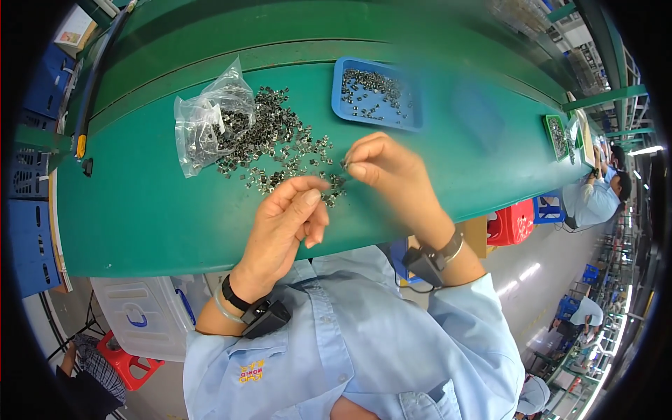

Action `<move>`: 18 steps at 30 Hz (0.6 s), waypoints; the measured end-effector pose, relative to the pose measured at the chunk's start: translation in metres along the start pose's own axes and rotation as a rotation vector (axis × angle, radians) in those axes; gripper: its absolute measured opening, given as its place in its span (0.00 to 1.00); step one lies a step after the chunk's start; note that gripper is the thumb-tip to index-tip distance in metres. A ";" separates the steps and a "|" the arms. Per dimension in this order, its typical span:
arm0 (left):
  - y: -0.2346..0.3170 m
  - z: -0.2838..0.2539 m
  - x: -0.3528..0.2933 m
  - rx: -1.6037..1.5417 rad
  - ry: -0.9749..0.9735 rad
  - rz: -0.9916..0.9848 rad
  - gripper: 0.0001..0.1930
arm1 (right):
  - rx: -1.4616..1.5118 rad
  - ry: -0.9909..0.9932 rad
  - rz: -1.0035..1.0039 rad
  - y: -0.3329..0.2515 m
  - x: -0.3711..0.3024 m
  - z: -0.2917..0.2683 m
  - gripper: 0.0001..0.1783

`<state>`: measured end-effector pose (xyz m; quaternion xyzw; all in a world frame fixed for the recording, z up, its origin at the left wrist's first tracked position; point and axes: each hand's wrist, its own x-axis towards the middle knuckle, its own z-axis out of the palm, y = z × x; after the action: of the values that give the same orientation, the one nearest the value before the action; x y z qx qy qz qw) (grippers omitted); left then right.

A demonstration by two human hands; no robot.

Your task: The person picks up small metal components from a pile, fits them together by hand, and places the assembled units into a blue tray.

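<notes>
On the green table mat lies a heap of small dark and silvery metal parts (269, 133), thinning out toward my hands. My left hand (283, 220) is at the near edge of the scattered parts, thumb and forefinger brought together and the other fingers curled. Whatever its fingertips hold is too small to make out. Just to the right and slightly farther off, my right hand (392, 168) pinches a small metal part (344, 165) between thumb and forefinger; this hand is partly blurred. A few loose parts (330, 199) lie between the two hands.
A crumpled clear plastic bag (199, 133) lies at the heap's left, with parts inside. Beyond my right hand stands a blue tray (378, 124) holding more parts. A green tray (556, 137) sits far right. A red stool (511, 224) stands beyond the table's edge.
</notes>
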<state>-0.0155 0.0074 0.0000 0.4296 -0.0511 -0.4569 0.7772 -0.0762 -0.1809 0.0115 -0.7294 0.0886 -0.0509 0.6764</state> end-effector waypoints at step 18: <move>-0.004 0.006 0.006 0.076 0.025 0.089 0.08 | -0.736 0.152 -0.617 0.008 -0.015 0.014 0.13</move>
<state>-0.0177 -0.0018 -0.0005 0.4618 -0.0781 -0.4141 0.7805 -0.0890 -0.1644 0.0028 -0.9065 -0.0707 -0.2677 0.3186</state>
